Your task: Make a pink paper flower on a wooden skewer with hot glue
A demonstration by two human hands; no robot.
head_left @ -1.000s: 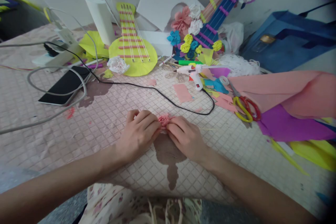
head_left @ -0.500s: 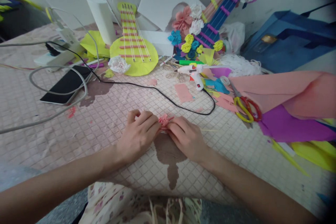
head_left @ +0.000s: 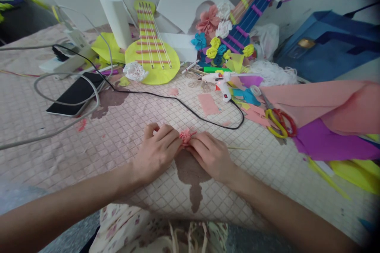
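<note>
A small pink crepe-paper flower (head_left: 185, 137) with ruffled petals is pinched between my two hands, low over the table. My left hand (head_left: 158, 150) grips its left edge with bent fingers. On the opposite side my right hand (head_left: 212, 156) holds it between thumb and fingertips, which hide its underside. A thin stick (head_left: 239, 148) pokes out to the right from behind my right hand. Beyond the hands lies a pink paper piece (head_left: 208, 104), close to a white glue gun (head_left: 221, 83) with a small red light.
A black cord (head_left: 178, 104) loops across the table. Scissors (head_left: 280, 122) lie at right beside pink and purple paper (head_left: 329, 138). A yellow paper guitar (head_left: 151, 55) and a blue one (head_left: 252, 16) with paper flowers lean at the back. A tablet (head_left: 75, 95) lies at left.
The view has shifted very slightly. Both hands keep their hold on the pink flower in nearly the same place, and a little more of the thin stick shows.
</note>
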